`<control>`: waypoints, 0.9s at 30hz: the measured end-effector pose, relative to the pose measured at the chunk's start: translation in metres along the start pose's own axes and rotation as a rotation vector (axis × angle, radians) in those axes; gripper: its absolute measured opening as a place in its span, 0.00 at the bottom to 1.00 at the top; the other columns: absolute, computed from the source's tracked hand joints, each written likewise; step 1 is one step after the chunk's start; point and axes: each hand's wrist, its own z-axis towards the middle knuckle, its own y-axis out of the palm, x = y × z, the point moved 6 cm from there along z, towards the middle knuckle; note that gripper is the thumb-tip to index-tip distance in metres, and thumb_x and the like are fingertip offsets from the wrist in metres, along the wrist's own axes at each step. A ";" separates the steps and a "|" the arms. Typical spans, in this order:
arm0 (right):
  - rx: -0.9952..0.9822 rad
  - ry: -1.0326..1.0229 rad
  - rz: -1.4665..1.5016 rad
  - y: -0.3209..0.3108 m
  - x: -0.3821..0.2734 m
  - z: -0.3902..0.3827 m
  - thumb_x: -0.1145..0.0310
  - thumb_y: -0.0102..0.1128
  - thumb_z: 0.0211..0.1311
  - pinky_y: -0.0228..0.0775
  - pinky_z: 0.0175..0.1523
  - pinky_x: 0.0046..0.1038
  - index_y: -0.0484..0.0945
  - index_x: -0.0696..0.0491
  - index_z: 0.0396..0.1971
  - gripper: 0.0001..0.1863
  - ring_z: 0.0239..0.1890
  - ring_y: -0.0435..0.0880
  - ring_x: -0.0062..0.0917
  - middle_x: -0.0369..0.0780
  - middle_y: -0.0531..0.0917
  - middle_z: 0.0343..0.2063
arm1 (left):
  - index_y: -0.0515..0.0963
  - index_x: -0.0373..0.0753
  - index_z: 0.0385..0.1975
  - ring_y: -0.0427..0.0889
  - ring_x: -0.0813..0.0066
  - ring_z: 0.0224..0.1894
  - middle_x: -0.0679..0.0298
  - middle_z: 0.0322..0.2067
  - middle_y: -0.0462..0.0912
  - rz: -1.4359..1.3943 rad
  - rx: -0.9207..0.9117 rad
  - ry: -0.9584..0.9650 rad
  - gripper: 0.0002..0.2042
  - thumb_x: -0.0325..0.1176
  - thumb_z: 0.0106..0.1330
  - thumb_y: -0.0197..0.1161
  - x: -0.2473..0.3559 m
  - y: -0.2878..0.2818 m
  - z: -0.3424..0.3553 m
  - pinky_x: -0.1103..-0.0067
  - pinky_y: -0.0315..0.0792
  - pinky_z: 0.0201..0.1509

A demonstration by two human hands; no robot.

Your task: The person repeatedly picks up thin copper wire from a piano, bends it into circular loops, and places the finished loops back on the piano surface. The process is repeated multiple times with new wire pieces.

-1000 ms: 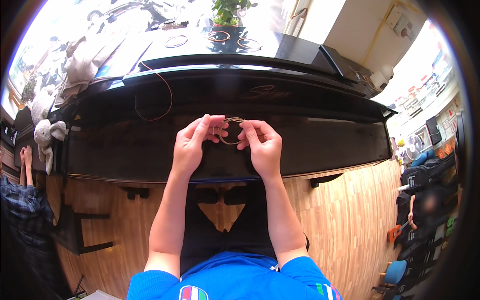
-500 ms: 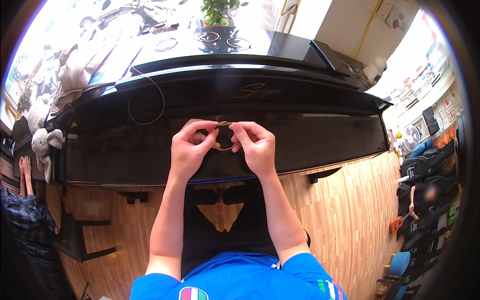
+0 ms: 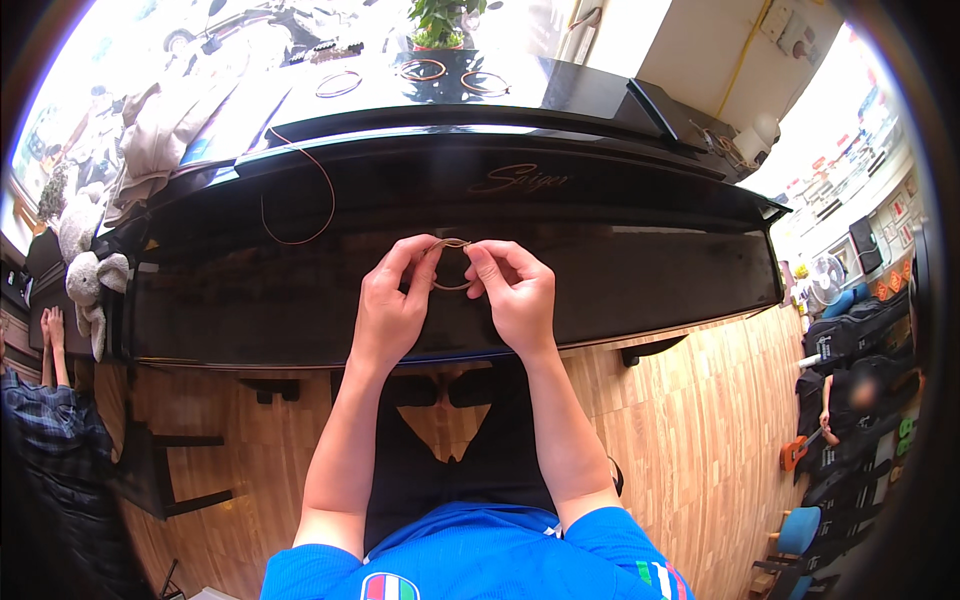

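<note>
My left hand (image 3: 390,308) and my right hand (image 3: 520,300) meet in front of a black upright piano (image 3: 650,265). Between them they hold a small ring of coiled copper-coloured wire (image 3: 450,288), its strands crossing at the top. Left fingers pinch one side of the loop; right thumb and fingertips grip the other. A loose length of similar wire (image 3: 333,195) hangs in a curve down the piano front, left of my hands. Three more coils lie on the piano top: a left coil (image 3: 339,95), a middle coil (image 3: 422,79) and a right coil (image 3: 485,92).
A potted plant (image 3: 438,30) stands behind the coils. Grey plush toys (image 3: 88,280) and a pale cloth (image 3: 160,140) sit at the piano's left end. Another person's hands (image 3: 53,328) rest at far left. Someone holding a small orange guitar (image 3: 793,453) is far right.
My left fingers have straightened and shifted slightly right along the coil. The right hand keeps its pinch. The whole view has moved a little.
</note>
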 end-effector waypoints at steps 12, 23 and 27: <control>0.022 0.050 0.092 -0.008 0.007 0.004 0.67 0.63 0.67 0.70 0.28 0.17 0.82 0.59 0.38 0.09 0.21 0.77 0.14 0.35 0.81 0.24 | 0.76 0.35 0.58 0.83 0.75 0.41 0.60 0.37 0.86 -0.464 -0.355 -0.061 0.20 0.41 0.78 0.44 -0.002 0.000 -0.001 0.78 0.71 0.50; -0.028 0.030 0.133 -0.007 0.007 0.003 0.68 0.62 0.67 0.71 0.29 0.16 0.83 0.59 0.39 0.09 0.22 0.78 0.15 0.36 0.82 0.25 | 0.77 0.31 0.54 0.85 0.72 0.43 0.55 0.35 0.87 -0.637 -0.373 -0.214 0.18 0.37 0.75 0.52 -0.003 -0.003 0.001 0.77 0.75 0.51; -0.044 0.023 0.135 -0.005 0.006 0.003 0.68 0.63 0.67 0.71 0.29 0.16 0.83 0.58 0.39 0.09 0.22 0.78 0.14 0.35 0.82 0.24 | 0.79 0.30 0.48 0.86 0.74 0.39 0.58 0.33 0.87 -0.562 -0.348 -0.230 0.13 0.27 0.65 0.66 -0.002 -0.004 -0.002 0.80 0.79 0.48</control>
